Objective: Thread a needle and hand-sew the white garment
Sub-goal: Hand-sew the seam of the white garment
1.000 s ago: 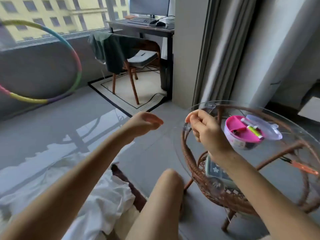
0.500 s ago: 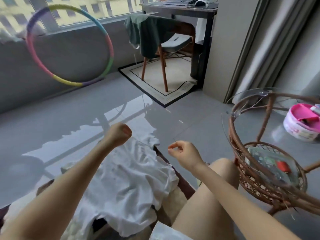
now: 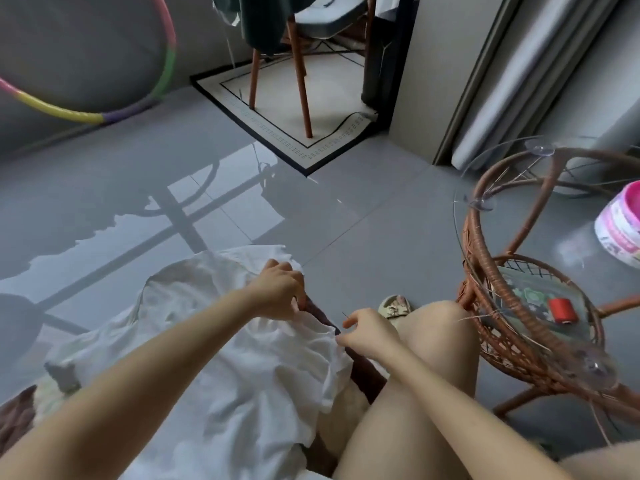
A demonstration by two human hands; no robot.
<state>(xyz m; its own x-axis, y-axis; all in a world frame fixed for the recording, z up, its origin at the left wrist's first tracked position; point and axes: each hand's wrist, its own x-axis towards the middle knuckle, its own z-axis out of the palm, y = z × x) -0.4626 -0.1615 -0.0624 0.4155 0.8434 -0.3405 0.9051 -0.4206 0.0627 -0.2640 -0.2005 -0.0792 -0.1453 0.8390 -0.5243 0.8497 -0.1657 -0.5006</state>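
The white garment (image 3: 225, 358) is lying bunched across the person's lap and the dark seat beneath it, so the cloth is sitting within easy reach of both hands. At the garment's far edge the left hand (image 3: 278, 292) is gripping a fold with curled fingers, apparently lifting and steadying that part so that a stitch can be started there. Just off the garment's right edge the right hand (image 3: 369, 334) is pinching what looks like a thin needle (image 3: 344, 314) between thumb and forefinger, its point angling up and away from the cloth, probably to keep it clear of skin and fabric until the spot is chosen. Whether thread is running through the eye is too fine to tell. Well to the right of the garment a rattan table (image 3: 467, 244) is standing, with a red spool (image 3: 562, 310) lying on its lower shelf and a pink tub (image 3: 620, 233) sitting on its glass top, seemingly parked there as supplies.
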